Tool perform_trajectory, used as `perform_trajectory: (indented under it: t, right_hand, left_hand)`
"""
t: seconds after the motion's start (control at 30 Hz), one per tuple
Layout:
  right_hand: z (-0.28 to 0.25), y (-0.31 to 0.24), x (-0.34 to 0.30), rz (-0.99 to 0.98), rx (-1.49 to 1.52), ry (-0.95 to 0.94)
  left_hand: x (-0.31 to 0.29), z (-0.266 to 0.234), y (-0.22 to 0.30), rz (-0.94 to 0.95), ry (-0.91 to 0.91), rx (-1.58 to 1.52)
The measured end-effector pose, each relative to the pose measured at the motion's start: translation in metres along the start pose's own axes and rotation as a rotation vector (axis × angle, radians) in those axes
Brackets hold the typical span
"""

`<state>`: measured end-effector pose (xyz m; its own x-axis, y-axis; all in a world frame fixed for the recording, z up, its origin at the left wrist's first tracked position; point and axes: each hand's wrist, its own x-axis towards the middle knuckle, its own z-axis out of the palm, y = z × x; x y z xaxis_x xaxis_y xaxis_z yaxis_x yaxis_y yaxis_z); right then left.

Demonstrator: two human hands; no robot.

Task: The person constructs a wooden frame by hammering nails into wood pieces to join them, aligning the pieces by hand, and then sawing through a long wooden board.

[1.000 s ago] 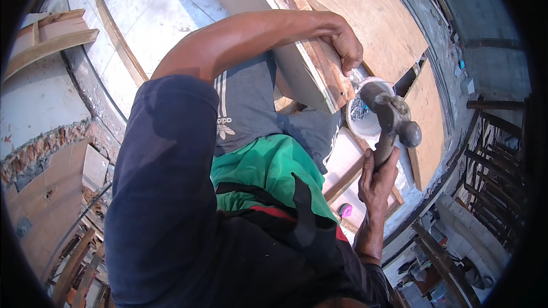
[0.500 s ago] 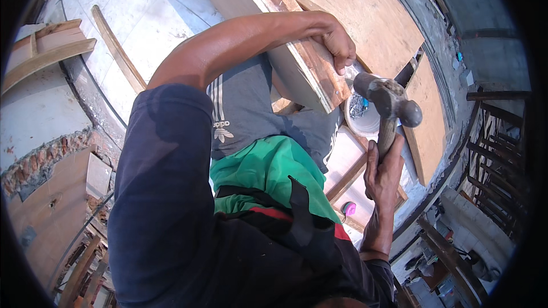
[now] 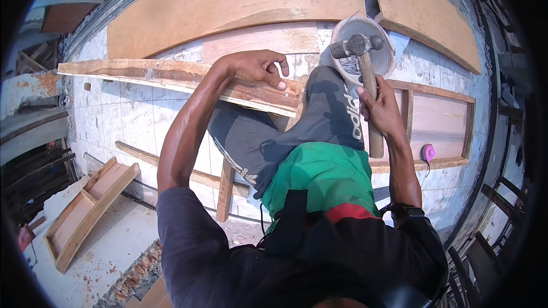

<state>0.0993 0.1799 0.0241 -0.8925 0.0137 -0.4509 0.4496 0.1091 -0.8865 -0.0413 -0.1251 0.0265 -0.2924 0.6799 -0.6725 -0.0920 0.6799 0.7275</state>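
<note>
Long wooden piece: I see the left hand resting near its right end, fingers loosely parted, seemingly steadying it; right hand grips the hammer mid-handle, likely for control.

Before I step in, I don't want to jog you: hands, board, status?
Right hand gripping hammer. Left hand over board, right end. Hammer head partly blocks view into bucket.

a dark shirt, green cloth and grey trousers are worn.
</note>
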Motion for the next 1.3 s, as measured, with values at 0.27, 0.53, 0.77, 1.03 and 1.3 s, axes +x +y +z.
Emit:
perform_trajectory:
  t: [0.27, 0.53, 0.77, 1.03, 1.3]
  right_hand:
    - [-0.032, 0.118, 0.157, 0.215, 0.388, 0.204]
    - [-0.033, 0.153, 0.196, 0.401, 0.962, 0.273]
    - [-0.031, 0.109, 0.121, 0.056, 0.538, 0.54]
    - [0.083, 0.067, 0.031, -0.776, -0.149, -0.168]
    - [0.149, 0.103, 0.039, -0.567, -0.411, -0.114]
  left_hand:
    - [0.013, -0.011, -0.007, -0.083, -0.179, -0.086]
    - [0.026, 0.0, 0.004, -0.112, -0.234, -0.033]
    - [0.02, 0.001, -0.001, -0.141, -0.173, -0.129]
    - [-0.034, 0.032, 0.033, -0.075, 0.331, 0.564]
    - [-0.034, 0.109, -0.018, 0.015, 1.048, 0.706]
